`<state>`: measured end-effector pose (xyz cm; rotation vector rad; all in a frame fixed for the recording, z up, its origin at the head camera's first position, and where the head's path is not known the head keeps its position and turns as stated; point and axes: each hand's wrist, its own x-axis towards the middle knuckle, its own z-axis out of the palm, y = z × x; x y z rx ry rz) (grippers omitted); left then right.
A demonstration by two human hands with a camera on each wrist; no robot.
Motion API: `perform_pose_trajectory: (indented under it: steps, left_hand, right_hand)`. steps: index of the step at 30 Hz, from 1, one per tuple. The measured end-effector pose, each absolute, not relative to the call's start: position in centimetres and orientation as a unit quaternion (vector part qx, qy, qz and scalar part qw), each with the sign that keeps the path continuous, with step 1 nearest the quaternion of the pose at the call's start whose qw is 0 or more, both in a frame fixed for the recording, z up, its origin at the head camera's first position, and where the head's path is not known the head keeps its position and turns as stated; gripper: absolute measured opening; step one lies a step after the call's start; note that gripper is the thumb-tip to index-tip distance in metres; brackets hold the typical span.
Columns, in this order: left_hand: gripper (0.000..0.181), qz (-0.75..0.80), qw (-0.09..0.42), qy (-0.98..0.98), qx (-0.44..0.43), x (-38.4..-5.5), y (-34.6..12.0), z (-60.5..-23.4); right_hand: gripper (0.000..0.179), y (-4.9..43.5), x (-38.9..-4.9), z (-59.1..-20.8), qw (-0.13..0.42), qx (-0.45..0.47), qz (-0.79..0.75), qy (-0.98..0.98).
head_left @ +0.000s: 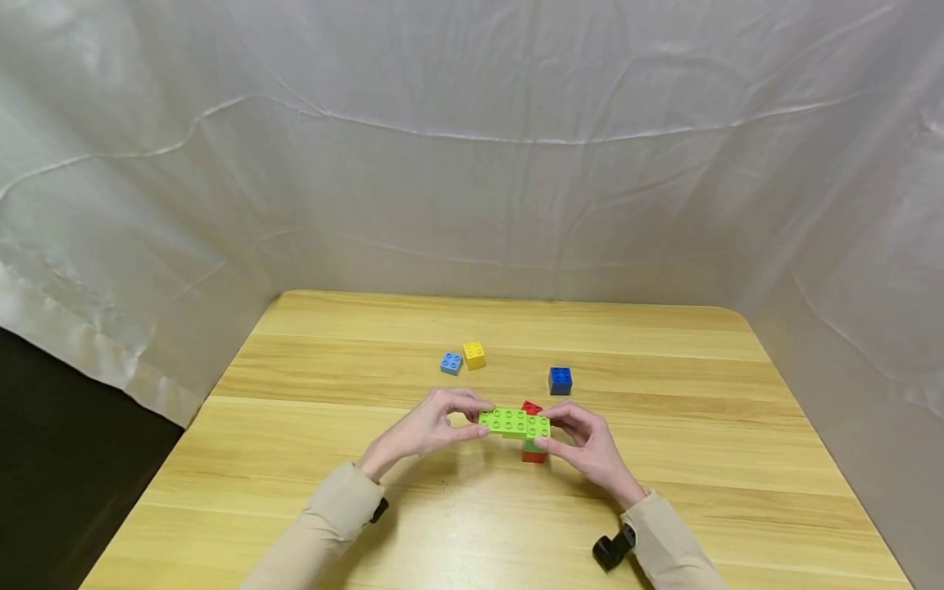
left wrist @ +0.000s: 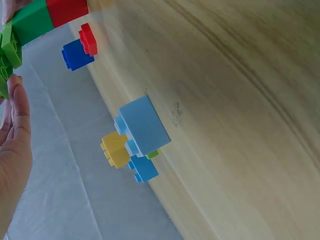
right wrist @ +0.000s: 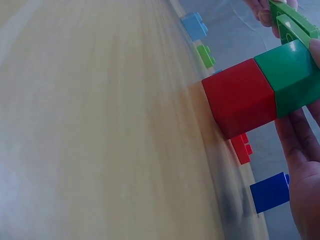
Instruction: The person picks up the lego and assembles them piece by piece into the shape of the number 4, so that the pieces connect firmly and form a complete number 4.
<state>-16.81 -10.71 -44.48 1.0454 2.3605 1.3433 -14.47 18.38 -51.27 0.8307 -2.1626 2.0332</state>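
The left hand (head_left: 424, 426) pinches the left end of a lime-green brick (head_left: 503, 420) between thumb and fingers. On its right, the right hand (head_left: 590, 449) grips the short lime piece (head_left: 538, 425) on top of a stack. Below that piece come a darker green brick (right wrist: 290, 75) and a red brick (right wrist: 240, 97) at the bottom. In the left wrist view, the left fingers (left wrist: 19, 107) touch the lime bricks. Right fingers (right wrist: 295, 135) lie along the green brick in the right wrist view. Whether the red brick touches the table cannot be told.
Beyond the hands on the wooden table (head_left: 332, 352) lie a small blue brick (head_left: 451, 364), a yellow brick (head_left: 474, 356), a dark blue brick (head_left: 560, 380) and a red brick (head_left: 531, 406). A light blue brick (left wrist: 145, 125) and a lime piece (left wrist: 152, 154) show in the left wrist view.
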Motion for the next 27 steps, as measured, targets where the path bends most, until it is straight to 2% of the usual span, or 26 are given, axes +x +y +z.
perform_pose_trajectory:
  steps: [7, 14, 27]
  left_hand:
    - [0.038, 0.452, 0.113, 0.811, 0.353, -16.9, -10.4, -44.4]
    - [0.051, 0.464, 0.105, 0.81, 0.344, -16.7, -9.0, -44.4]
    - [0.038, 0.474, 0.117, 0.809, 0.328, -16.9, -7.4, -45.4]
  right_hand:
    - [0.031, 18.4, -14.5, -51.2, 0.034, 0.274, 0.66, -0.699]
    - [0.031, 18.4, -14.4, -51.2, 0.035, 0.275, 0.657, -0.701]
    - [0.031, 18.3, -14.4, -51.2, 0.035, 0.275, 0.661, -0.697]
